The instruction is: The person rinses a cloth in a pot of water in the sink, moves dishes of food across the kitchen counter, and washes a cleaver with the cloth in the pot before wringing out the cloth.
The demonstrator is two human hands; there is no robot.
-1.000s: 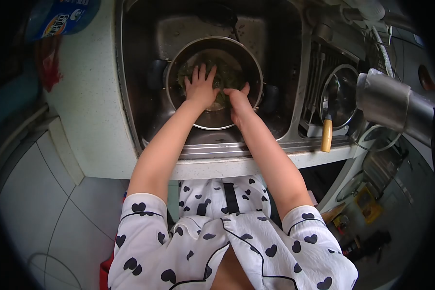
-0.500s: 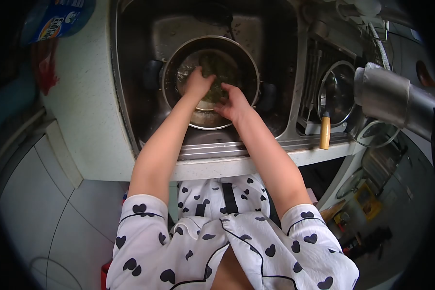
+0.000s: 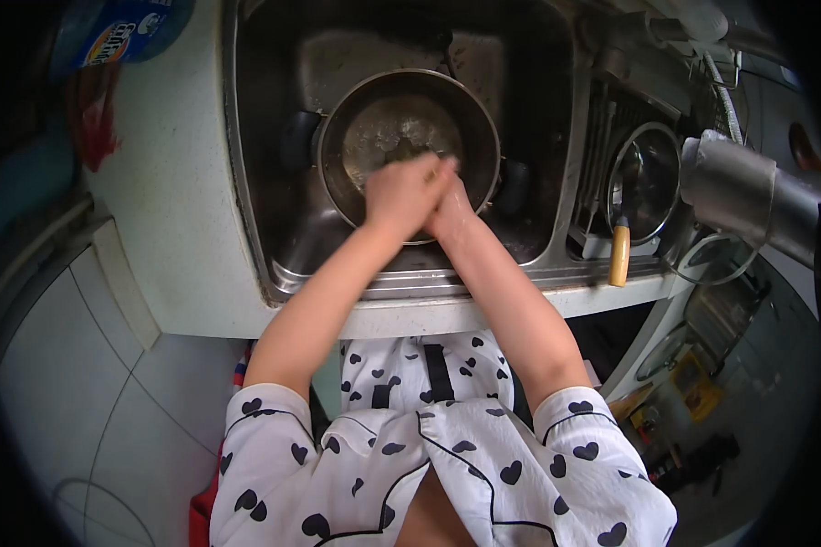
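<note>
A round metal pot (image 3: pixel 337 173) with water in it sits in the steel sink. Over its near side my left hand (image 3: pixel 401 193) and my right hand (image 3: pixel 449 196) are pressed together, closed around dark green leaves (image 3: pixel 405 150). A bit of the leaves sticks out beyond the fingers; the rest is hidden between the hands. My fingers are partly blurred.
The sink (image 3: pixel 324 59) has a dark ladle-like utensil (image 3: pixel 415 25) behind the pot. To the right are a rack, a round strainer (image 3: pixel 646 178) with a wooden handle and a metal cylinder (image 3: pixel 725 178). A blue-labelled container (image 3: pixel 114 41) stands at the upper left.
My spread hands have come together above the pot's near side, gathering the leaves out of the water. The pot's water surface now shows where the leaves floated.
</note>
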